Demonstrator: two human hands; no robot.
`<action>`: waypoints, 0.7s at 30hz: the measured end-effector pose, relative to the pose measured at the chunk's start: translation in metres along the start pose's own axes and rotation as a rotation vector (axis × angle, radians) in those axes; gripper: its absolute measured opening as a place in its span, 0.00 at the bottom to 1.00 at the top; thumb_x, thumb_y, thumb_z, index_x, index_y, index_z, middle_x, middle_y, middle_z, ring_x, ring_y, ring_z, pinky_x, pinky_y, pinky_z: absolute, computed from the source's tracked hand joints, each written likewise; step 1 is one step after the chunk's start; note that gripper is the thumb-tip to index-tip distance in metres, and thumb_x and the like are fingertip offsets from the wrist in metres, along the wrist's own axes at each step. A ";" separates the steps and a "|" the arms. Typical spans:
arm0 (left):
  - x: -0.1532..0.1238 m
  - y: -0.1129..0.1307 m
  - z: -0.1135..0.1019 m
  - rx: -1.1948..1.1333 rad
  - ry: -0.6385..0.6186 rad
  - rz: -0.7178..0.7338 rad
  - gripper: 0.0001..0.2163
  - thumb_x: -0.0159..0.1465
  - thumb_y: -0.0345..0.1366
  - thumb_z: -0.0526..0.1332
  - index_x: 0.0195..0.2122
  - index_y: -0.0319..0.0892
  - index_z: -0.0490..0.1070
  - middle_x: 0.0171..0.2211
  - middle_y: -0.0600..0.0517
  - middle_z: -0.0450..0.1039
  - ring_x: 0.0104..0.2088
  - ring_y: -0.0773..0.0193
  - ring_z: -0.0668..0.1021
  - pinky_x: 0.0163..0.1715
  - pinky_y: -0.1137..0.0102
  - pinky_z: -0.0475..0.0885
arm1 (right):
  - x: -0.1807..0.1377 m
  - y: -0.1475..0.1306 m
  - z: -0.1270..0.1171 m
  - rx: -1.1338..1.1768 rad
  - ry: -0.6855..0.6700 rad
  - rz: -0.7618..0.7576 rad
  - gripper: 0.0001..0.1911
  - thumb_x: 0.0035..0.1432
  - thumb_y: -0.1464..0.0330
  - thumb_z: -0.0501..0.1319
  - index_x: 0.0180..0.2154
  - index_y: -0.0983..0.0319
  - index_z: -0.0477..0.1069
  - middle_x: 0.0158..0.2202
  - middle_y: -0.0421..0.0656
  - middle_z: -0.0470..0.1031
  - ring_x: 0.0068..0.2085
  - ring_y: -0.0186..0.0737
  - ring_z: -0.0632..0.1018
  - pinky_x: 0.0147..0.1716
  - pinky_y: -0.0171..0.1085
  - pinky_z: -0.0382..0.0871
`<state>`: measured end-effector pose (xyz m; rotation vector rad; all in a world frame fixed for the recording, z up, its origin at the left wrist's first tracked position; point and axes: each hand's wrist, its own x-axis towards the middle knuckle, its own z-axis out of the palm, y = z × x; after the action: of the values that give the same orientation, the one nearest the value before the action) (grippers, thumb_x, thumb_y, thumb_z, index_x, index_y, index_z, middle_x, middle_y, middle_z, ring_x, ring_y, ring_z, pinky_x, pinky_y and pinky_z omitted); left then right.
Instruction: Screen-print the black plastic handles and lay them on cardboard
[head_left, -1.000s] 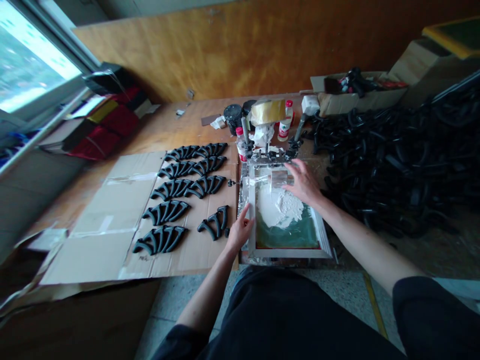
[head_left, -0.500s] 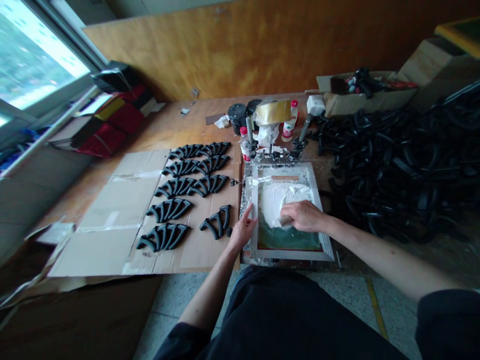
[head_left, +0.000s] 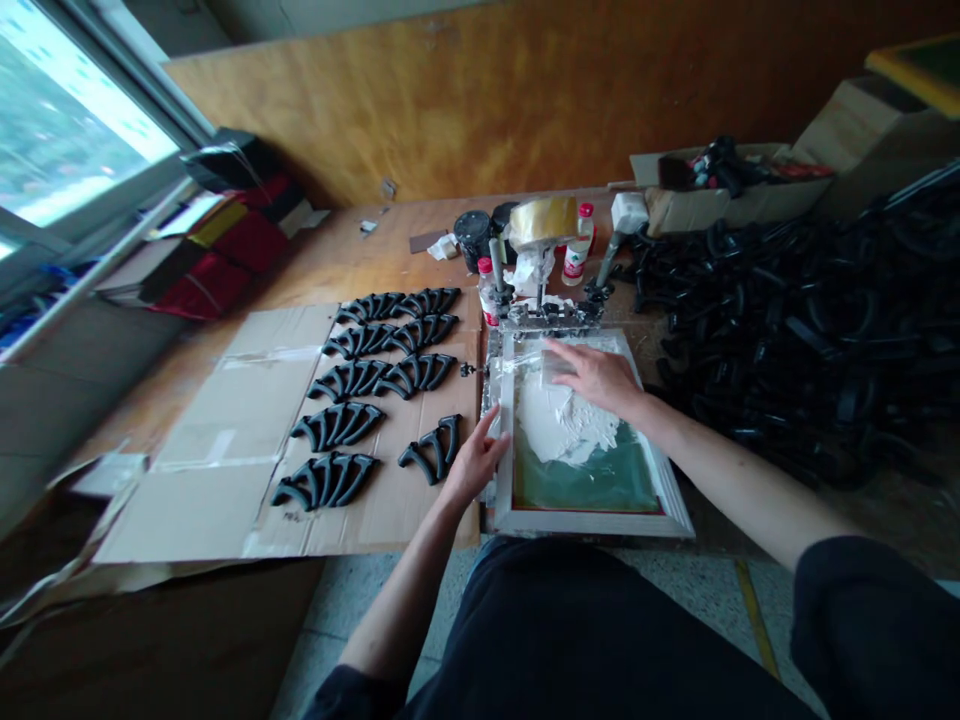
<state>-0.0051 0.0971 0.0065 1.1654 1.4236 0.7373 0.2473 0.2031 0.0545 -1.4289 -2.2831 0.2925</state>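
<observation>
A silk-screen frame (head_left: 592, 522) with a pale metal rim and green mesh lies in front of me, its front edge seeming slightly raised. White paste (head_left: 566, 425) covers the middle of the mesh. My right hand (head_left: 604, 382) is over the far part of the mesh, index finger stretched forward, its grip on a pale flat scraper (head_left: 556, 368) partly hidden. My left hand (head_left: 478, 462) is beside the frame's left rim, thumb and fingers apart, nothing visible in it; whether it touches the rim I cannot tell.
Left, rows of black curved handle-like parts (head_left: 349, 378) lie on a cardboard sheet (head_left: 202, 430). Behind the frame stand a clamp (head_left: 551, 315), red-capped bottles (head_left: 576, 255) and a black tub (head_left: 473, 238). A heap of black parts (head_left: 810, 330) and an open carton (head_left: 705, 205) are on the right.
My right hand has moved away from me across the mesh with the scraper. The frame's front edge looks higher and nearer. My left hand has shifted only slightly.
</observation>
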 end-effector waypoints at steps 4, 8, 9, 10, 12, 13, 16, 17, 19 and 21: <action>-0.004 0.051 -0.007 -0.247 0.087 0.085 0.29 0.64 0.60 0.50 0.49 0.42 0.74 0.20 0.56 0.64 0.18 0.70 0.66 0.17 0.75 0.59 | 0.014 0.066 -0.042 0.098 0.231 0.282 0.19 0.63 0.63 0.60 0.54 0.59 0.71 0.32 0.40 0.79 0.29 0.38 0.76 0.31 0.36 0.69; 0.015 0.108 -0.006 -0.439 0.213 0.344 0.25 0.64 0.59 0.51 0.45 0.44 0.73 0.36 0.50 0.75 0.31 0.66 0.76 0.26 0.74 0.70 | -0.025 0.101 -0.033 0.106 0.342 0.421 0.15 0.66 0.69 0.53 0.38 0.69 0.76 0.27 0.38 0.77 0.28 0.31 0.73 0.27 0.28 0.67; 0.021 0.118 -0.004 -0.468 0.215 0.391 0.25 0.65 0.59 0.52 0.46 0.44 0.72 0.39 0.49 0.76 0.34 0.65 0.77 0.28 0.73 0.71 | -0.037 0.097 -0.020 0.113 0.290 0.391 0.13 0.65 0.68 0.54 0.34 0.66 0.75 0.28 0.37 0.76 0.29 0.30 0.72 0.28 0.27 0.68; 0.027 0.125 -0.001 -0.495 0.219 0.415 0.25 0.65 0.59 0.51 0.48 0.44 0.71 0.40 0.48 0.76 0.37 0.64 0.78 0.30 0.73 0.72 | -0.048 0.088 -0.003 0.116 0.217 0.339 0.12 0.63 0.66 0.57 0.32 0.65 0.75 0.29 0.38 0.76 0.31 0.31 0.73 0.30 0.27 0.69; 0.032 0.126 0.010 -0.567 0.254 0.410 0.27 0.65 0.59 0.49 0.52 0.43 0.68 0.41 0.46 0.77 0.40 0.62 0.79 0.33 0.71 0.74 | -0.066 0.061 0.032 0.078 0.042 0.217 0.10 0.58 0.63 0.65 0.32 0.64 0.75 0.34 0.42 0.77 0.36 0.36 0.76 0.37 0.32 0.70; 0.031 0.120 0.018 -0.612 0.277 0.381 0.27 0.65 0.59 0.48 0.52 0.43 0.67 0.41 0.46 0.77 0.40 0.62 0.79 0.33 0.71 0.74 | -0.072 0.045 0.047 0.030 -0.046 0.173 0.09 0.55 0.63 0.67 0.31 0.63 0.75 0.37 0.45 0.77 0.40 0.41 0.76 0.41 0.36 0.70; 0.015 0.078 0.052 -0.682 0.120 0.048 0.27 0.64 0.60 0.52 0.50 0.41 0.66 0.42 0.43 0.78 0.36 0.61 0.80 0.30 0.70 0.74 | -0.082 0.000 0.071 -0.114 -0.206 0.206 0.07 0.60 0.65 0.63 0.34 0.63 0.72 0.39 0.51 0.76 0.44 0.48 0.75 0.44 0.41 0.67; 0.006 0.061 0.063 -0.680 -0.007 -0.123 0.27 0.63 0.60 0.54 0.49 0.40 0.67 0.42 0.42 0.78 0.35 0.60 0.80 0.29 0.69 0.74 | -0.084 -0.013 0.073 -0.127 -0.204 0.244 0.07 0.62 0.66 0.61 0.35 0.64 0.71 0.38 0.51 0.76 0.44 0.48 0.75 0.44 0.41 0.67; -0.010 0.031 0.082 -0.696 -0.167 -0.365 0.27 0.62 0.59 0.55 0.48 0.39 0.68 0.43 0.41 0.78 0.36 0.58 0.81 0.29 0.68 0.74 | -0.087 -0.035 0.071 -0.069 -0.172 0.221 0.06 0.64 0.66 0.59 0.37 0.63 0.70 0.37 0.50 0.76 0.43 0.47 0.75 0.43 0.41 0.66; -0.020 0.011 0.087 -0.755 -0.144 -0.413 0.24 0.63 0.56 0.56 0.46 0.39 0.69 0.44 0.42 0.78 0.37 0.58 0.81 0.32 0.67 0.75 | -0.086 -0.042 0.066 0.082 -0.176 0.068 0.05 0.64 0.66 0.58 0.36 0.61 0.70 0.37 0.47 0.76 0.43 0.44 0.75 0.43 0.39 0.66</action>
<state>0.0800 0.0673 0.0055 0.3177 1.0613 0.7729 0.2158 0.1109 -0.0082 -1.4933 -2.3323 0.5463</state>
